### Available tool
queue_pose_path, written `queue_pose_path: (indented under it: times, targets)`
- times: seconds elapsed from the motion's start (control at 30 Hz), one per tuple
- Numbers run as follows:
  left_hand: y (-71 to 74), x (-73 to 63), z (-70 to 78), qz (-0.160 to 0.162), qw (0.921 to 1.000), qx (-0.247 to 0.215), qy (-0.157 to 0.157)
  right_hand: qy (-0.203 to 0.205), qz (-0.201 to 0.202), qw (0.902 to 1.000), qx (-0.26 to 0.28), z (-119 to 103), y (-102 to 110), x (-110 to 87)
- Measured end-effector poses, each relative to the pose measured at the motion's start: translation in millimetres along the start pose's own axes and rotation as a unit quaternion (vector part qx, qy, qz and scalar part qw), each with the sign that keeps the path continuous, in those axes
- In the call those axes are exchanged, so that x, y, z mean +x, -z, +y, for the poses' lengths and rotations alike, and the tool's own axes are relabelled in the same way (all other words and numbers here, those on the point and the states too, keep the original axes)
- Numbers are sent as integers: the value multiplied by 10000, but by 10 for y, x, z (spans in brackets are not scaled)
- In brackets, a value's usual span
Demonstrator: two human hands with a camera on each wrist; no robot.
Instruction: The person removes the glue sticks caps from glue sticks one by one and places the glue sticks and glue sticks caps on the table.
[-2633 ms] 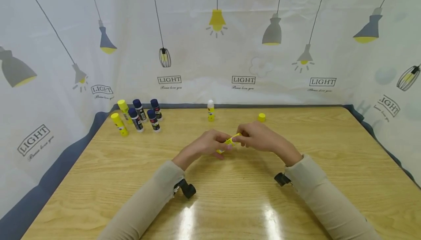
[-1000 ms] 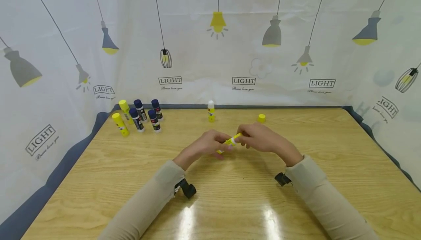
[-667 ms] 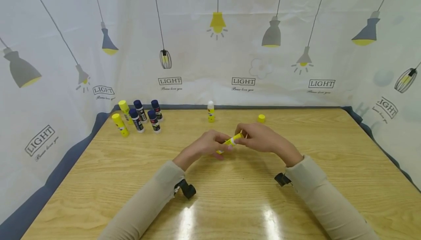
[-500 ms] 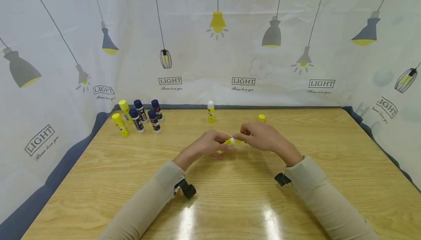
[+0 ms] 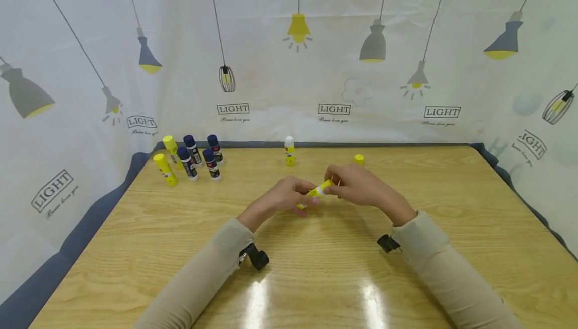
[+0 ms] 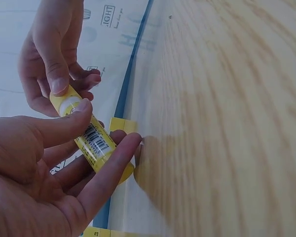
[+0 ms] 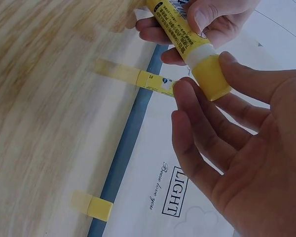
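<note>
My left hand (image 5: 289,193) grips a yellow glue stick (image 6: 96,140), its barcode label facing the thumb in the left wrist view. The stick tilts up toward the right, above the table. At its upper end my right hand (image 5: 358,186) pinches the yellow cap (image 7: 210,79) between thumb and fingers. A white collar (image 7: 199,53) shows between cap and label. Farther back, an uncapped yellow glue stick with a white top (image 5: 289,153) stands upright. A loose yellow cap (image 5: 358,159) sits beyond the right hand.
At the back left of the wooden table (image 5: 135,228) stand several capped glue sticks: two yellow ones, the nearer yellow stick (image 5: 165,170) in front, and several with dark blue caps, including a dark blue stick (image 5: 211,164). A printed curtain (image 5: 388,83) hangs behind the table edge.
The right fingers have shifted back and forth around the cap, covering it more half a second ago and showing more of it now. The left hand and its glue stick have stayed nearly still.
</note>
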State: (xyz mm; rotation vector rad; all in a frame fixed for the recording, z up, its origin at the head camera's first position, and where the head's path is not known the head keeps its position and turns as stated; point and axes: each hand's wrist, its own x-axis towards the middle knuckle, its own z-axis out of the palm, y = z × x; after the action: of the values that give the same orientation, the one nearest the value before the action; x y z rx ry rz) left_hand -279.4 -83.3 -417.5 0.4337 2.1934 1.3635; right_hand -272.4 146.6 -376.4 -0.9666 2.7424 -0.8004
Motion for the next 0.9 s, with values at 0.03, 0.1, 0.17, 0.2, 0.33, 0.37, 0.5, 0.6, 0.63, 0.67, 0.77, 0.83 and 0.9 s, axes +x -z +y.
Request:
queue_pose_path:
  times: [0.03,0.1,0.17,0.2,0.33,0.37,0.5,0.6,0.63,0.67,0.77,0.83,0.9]
  targets:
    - [-1,3,3,-2,10000,-6,3,26,28,10000,-20,0,1,-2]
    - [0,12,2,-8,10000,-2,-4,36,106,9998,-137,1,-4,-4]
    - [-1,16,2,-23,10000,-3,-24,-57,158,9995,-279,5,-10,-6]
    - [-2,16,3,-28,10000,-4,-25,-115,173,9991,-357,7,-13,-6]
    - [-7,16,-1,-39,10000,-9,-51,-448,65,9976,-522,18,-23,-9]
    - [-8,16,-1,-37,10000,-12,-50,-486,13,9974,-540,21,-24,-10]
    - [-11,21,-3,-43,10000,-3,-58,-483,-128,9974,-514,18,-18,-13]
    - [-7,22,0,-12,10000,-1,-36,-326,-125,9985,-431,15,-9,-13]
    - [-5,21,0,-2,10000,-2,-25,-271,-120,9988,-399,14,-8,-14]
    - [-4,20,0,6,10000,1,-17,-207,-111,9990,-383,13,-8,-14]
    - [1,15,-5,35,10000,-4,6,-73,-84,9993,-363,7,-12,-14]
    - [5,12,-11,37,10000,-11,5,-74,-47,9990,-446,3,-17,-12]
    - [7,8,-10,49,10000,-2,-12,-211,-1,9982,-569,-6,-20,-12]
